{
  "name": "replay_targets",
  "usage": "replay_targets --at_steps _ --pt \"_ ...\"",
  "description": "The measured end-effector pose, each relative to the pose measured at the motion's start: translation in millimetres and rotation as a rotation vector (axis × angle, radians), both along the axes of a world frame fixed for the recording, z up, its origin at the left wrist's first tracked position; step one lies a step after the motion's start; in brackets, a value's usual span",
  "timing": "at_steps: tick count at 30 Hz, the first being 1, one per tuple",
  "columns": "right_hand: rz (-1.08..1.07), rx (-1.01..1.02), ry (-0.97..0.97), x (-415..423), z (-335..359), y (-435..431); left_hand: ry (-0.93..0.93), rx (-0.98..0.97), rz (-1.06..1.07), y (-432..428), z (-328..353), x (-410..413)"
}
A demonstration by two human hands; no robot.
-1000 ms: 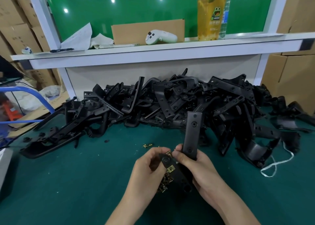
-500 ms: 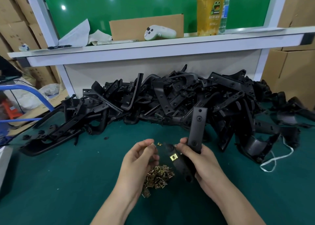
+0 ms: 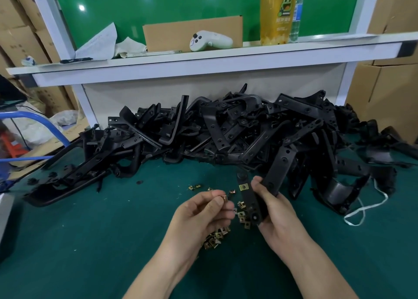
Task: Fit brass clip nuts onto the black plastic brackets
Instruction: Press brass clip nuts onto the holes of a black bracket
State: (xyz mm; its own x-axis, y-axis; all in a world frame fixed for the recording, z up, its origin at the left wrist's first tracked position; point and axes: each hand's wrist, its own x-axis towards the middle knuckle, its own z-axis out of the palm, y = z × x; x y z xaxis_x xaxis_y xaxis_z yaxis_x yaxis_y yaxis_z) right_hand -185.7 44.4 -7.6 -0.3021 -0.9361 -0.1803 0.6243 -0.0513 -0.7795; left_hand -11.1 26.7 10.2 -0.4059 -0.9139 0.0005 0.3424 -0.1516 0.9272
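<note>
My right hand (image 3: 277, 210) grips a black plastic bracket (image 3: 279, 170), a bent piece with two arms. One brass clip nut (image 3: 244, 187) sits fitted on its lower arm. My left hand (image 3: 203, 215) is a little to the left of the bracket and pinches a loose brass clip nut (image 3: 224, 198) between thumb and fingers. A small heap of brass clip nuts (image 3: 216, 238) lies on the green mat beneath my hands, partly hidden by the left hand. A few more clip nuts (image 3: 195, 187) are scattered further back.
A big pile of black brackets (image 3: 214, 131) stretches across the green mat (image 3: 90, 242) behind my hands. A white cord (image 3: 362, 208) lies at the right. The white shelf (image 3: 203, 58) above carries a cardboard box, a white controller, papers and a yellow drink cup.
My left hand drew away leftward from the bracket and now pinches a loose clip nut. My right hand tilted the bracket, showing the fitted nut higher up.
</note>
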Motion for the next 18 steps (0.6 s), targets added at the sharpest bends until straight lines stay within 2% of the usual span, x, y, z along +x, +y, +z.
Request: replay_targets --at_steps 7,14,18 --pt "-0.001 0.001 -0.010 1.1 1.4 -0.5 -0.085 -0.065 -0.004 2.1 -1.4 -1.6" --pt "-0.017 0.010 -0.079 2.4 2.4 -0.9 -0.286 -0.216 0.008 6.9 -3.8 -3.2" --pt "-0.033 0.003 -0.115 1.4 3.4 -1.6 -0.278 -0.219 0.007 6.8 -3.9 -4.8"
